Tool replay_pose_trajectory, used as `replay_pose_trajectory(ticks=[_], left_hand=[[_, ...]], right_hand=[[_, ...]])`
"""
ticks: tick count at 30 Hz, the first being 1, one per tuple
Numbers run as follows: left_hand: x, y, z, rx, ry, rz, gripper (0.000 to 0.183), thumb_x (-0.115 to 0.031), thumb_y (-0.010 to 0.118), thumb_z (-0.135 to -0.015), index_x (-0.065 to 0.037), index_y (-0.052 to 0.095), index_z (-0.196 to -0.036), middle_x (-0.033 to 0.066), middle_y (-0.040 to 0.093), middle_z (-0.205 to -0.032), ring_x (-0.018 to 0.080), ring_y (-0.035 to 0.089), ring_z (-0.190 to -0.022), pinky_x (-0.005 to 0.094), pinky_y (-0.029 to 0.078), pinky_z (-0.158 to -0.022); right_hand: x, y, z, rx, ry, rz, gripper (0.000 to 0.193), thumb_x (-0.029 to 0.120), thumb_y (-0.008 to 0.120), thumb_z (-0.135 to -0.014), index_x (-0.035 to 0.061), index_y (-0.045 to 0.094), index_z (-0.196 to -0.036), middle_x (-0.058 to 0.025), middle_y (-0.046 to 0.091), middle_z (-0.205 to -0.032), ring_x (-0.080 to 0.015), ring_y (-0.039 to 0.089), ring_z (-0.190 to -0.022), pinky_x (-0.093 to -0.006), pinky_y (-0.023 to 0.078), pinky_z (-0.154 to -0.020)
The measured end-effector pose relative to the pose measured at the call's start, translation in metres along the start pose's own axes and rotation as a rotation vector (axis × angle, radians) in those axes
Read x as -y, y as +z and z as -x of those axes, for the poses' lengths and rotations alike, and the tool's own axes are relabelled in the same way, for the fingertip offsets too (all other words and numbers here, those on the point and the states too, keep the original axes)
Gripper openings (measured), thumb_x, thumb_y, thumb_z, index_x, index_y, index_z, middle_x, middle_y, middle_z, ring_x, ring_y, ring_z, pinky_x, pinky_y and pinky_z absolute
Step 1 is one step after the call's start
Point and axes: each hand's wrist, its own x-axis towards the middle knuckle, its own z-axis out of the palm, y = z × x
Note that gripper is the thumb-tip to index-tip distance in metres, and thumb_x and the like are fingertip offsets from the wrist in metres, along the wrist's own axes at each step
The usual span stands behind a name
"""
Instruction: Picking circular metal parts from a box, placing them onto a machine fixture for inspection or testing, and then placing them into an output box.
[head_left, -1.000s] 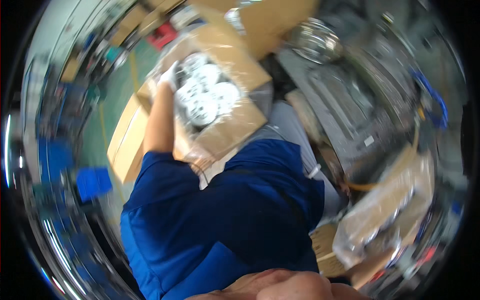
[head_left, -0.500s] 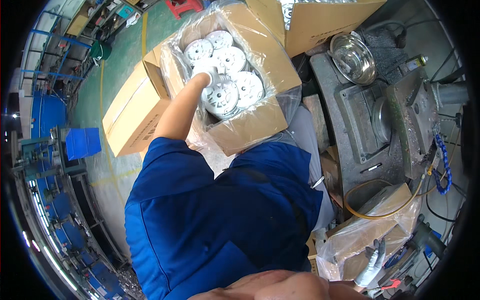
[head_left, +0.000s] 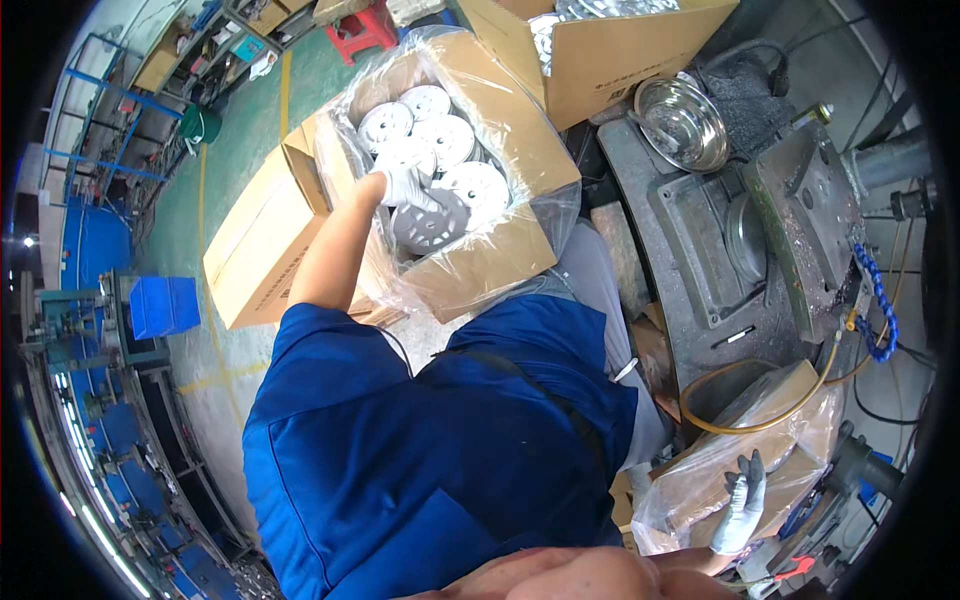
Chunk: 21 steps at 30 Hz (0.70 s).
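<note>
In a white glove, my left hand (head_left: pixel 408 188) grips a round metal disc (head_left: pixel 432 228) with holes and cut-outs. The disc looks darker than its neighbours and seems tilted; whether it is clear of the stack below, I cannot tell. Around it, stacks of bright silver discs (head_left: pixel 445 140) fill a cardboard box (head_left: pixel 490 265) lined with clear plastic. Far off at the lower right, my right hand (head_left: pixel 742 505), gloved in white with grey fingertips, is held up open with its fingers apart. It is nearest a plastic-covered carton (head_left: pixel 690 495).
A closed carton (head_left: pixel 265 235) stands left of the open box, another open carton (head_left: pixel 640 60) behind it. On the right are a metal workbench (head_left: pixel 690 345) with a steel bowl (head_left: pixel 682 125), a machine plate (head_left: pixel 805 230) and a yellow hose (head_left: pixel 740 430). A red stool (head_left: pixel 360 32) stands far back.
My left hand has shifted onto the near disc, which has turned from bright and flat to darker and tilted. My right hand has risen slightly. The whole view has shifted a little.
</note>
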Motion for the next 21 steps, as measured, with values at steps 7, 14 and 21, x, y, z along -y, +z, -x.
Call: replay_pose_trajectory(ticks=[7,14,21], left_hand=[[-0.051,-0.089,0.058,-0.205,0.309,0.326,0.029,-0.027,0.078,-0.075,-0.001,0.068,-0.085,0.0006,0.061,-0.073,0.0087,0.053,-0.070,0.0254,0.042,-0.061],[-0.242,-0.093,0.070,0.257,1.073,0.518,0.027,-0.019,0.083,-0.070,-0.001,0.065,-0.078,-0.0012,0.057,-0.067,0.0058,0.051,-0.061,0.0248,0.042,-0.053],[-0.347,-0.038,0.056,0.203,1.409,0.306,0.036,-0.019,0.083,-0.066,0.001,0.065,-0.091,0.0108,0.063,-0.092,0.0184,0.060,-0.084,0.0301,0.049,-0.073]], right_hand=[[-0.002,0.028,-0.004,-0.016,-0.090,-0.098,0.047,0.027,0.047,-0.097,-0.0030,0.046,-0.133,-0.0187,0.059,-0.117,-0.0229,0.058,-0.098,-0.0346,0.048,-0.087],[0.047,0.172,-0.082,0.750,0.117,-1.131,0.082,0.062,0.035,-0.093,-0.0103,0.042,-0.131,-0.0231,0.066,-0.100,-0.0280,0.066,-0.071,-0.0337,0.054,-0.063],[0.088,0.195,-0.081,1.159,-0.139,-1.913,0.055,0.038,0.047,-0.096,0.0020,0.039,-0.137,-0.0204,0.058,-0.120,-0.0276,0.066,-0.081,-0.0383,0.057,-0.067]])
